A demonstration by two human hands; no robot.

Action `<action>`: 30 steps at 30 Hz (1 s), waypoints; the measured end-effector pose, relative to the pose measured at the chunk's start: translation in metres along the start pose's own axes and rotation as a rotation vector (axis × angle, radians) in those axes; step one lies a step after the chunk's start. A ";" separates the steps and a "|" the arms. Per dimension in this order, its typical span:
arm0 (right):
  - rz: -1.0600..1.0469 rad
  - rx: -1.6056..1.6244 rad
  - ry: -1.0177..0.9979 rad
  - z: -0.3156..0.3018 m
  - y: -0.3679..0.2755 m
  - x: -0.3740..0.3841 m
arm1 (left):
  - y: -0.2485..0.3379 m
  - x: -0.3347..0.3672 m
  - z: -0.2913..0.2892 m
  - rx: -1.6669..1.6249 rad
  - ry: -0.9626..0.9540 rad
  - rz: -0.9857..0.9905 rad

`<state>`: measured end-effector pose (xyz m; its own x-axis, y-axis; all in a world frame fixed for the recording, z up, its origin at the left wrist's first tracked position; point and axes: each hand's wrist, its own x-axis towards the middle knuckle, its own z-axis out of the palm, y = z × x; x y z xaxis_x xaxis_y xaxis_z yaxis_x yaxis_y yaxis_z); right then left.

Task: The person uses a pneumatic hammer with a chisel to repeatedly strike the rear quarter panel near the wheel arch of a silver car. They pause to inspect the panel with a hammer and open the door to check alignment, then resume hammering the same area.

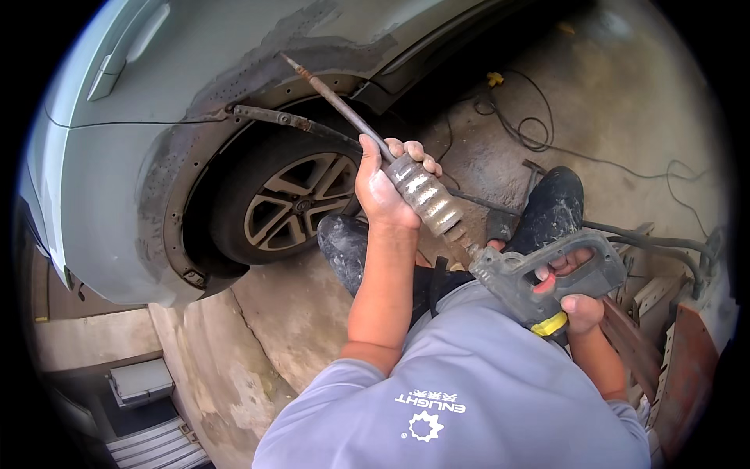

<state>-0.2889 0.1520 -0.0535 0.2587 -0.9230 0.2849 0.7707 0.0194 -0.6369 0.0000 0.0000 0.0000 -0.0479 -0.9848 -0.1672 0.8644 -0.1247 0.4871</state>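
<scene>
I hold a slide-hammer dent puller [426,194] slantwise with both hands. My left hand [388,187] is closed round its steel rod, just above the ribbed metal weight. My right hand [580,301] grips the dark pistol-style handle, which has a red trigger and a yellow collar; some fingers pass through the handle's opening. The rod's pointed, rusty tip lies over the scraped grey car panel [305,61] above the wheel arch. Whether it touches the metal I cannot tell. A flat metal bar [269,116] is fixed at the arch edge, with a dark cable running back from it.
Under the arch stands the car wheel [301,205], close to my knees. Thin black cord [535,133] loops over the concrete floor, near a yellow plug [495,79]. At my right are thick cables [664,242], a hammer [534,173] and rusty metal pieces [687,352].
</scene>
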 end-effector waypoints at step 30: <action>0.185 -0.028 0.250 0.011 0.005 0.008 | 0.022 -0.001 0.011 0.076 0.092 -0.031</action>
<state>-0.2761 0.1494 -0.0467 0.2389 -0.9708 -0.0208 0.7070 0.1886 -0.6816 0.0137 -0.0033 0.0206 -0.0250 -0.9655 -0.2592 0.8225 -0.1672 0.5437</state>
